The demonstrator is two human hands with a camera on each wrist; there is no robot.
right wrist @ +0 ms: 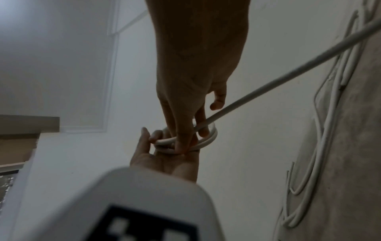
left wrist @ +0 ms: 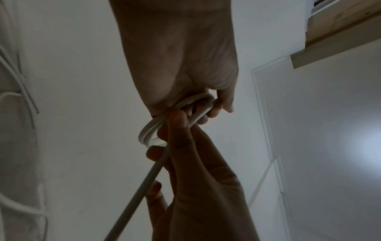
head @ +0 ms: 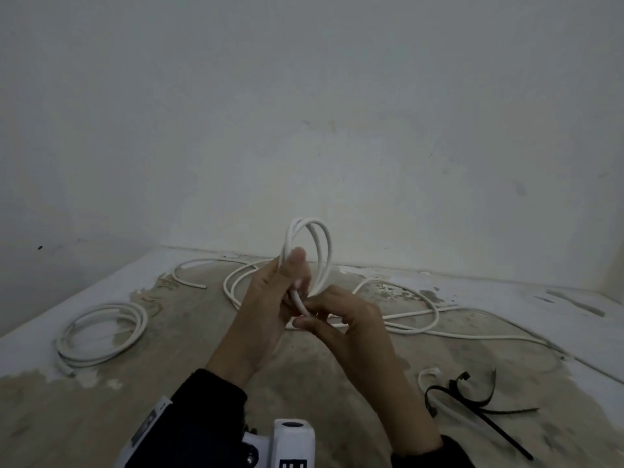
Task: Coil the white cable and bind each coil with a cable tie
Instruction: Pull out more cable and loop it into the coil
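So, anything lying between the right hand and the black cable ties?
Nothing visible does. The black cable ties lie on the surface right of the right hand, with only bare surface between. That hand is busy pinching the white cable, which the left hand grips.

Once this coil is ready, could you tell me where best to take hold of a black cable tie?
Probably pinch the long black cable tie by its straight tail, coming from above with the right hand: it lies flat, clear of the tangled ones.

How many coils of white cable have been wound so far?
2: one coil lies on the table's left, with no visible tie; one held coil stands upright in the left hand, while the right hand feeds cable.
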